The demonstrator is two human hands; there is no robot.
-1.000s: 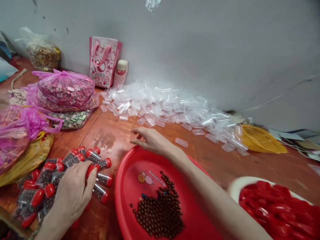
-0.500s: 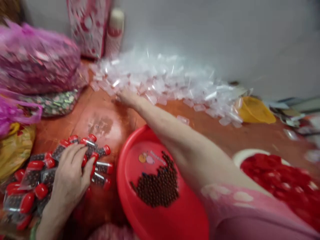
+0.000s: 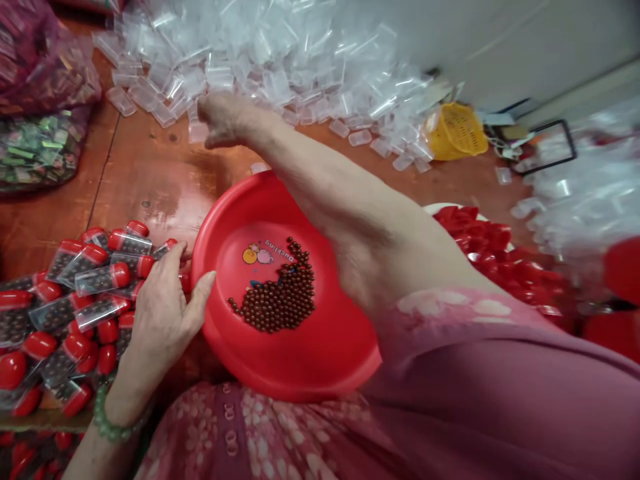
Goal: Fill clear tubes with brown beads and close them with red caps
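Observation:
My left hand (image 3: 167, 300) is at the left rim of a red basin (image 3: 295, 367), thumb apart from the fingers, beside a pile of filled clear containers with red caps (image 3: 103, 277). A green bead bracelet circles that wrist. Small brown balls (image 3: 280, 300) lie in the basin. My right arm reaches across the basin, and my right hand (image 3: 223, 120) touches the near edge of a heap of clear empty containers (image 3: 270, 67). Its fingertips are partly hidden, so what it holds, if anything, does not show.
Red caps (image 3: 475, 240) fill a white bowl at the right. A yellow basket (image 3: 456, 132) stands behind them. Bags of small wrapped pieces (image 3: 43, 143) sit at the back left. More clear plastic pieces (image 3: 590, 187) lie at the far right.
The view has shifted, showing more of the lap and right side. My left hand has moved from the capped containers to the basin's rim. My right hand remains at the clear heap.

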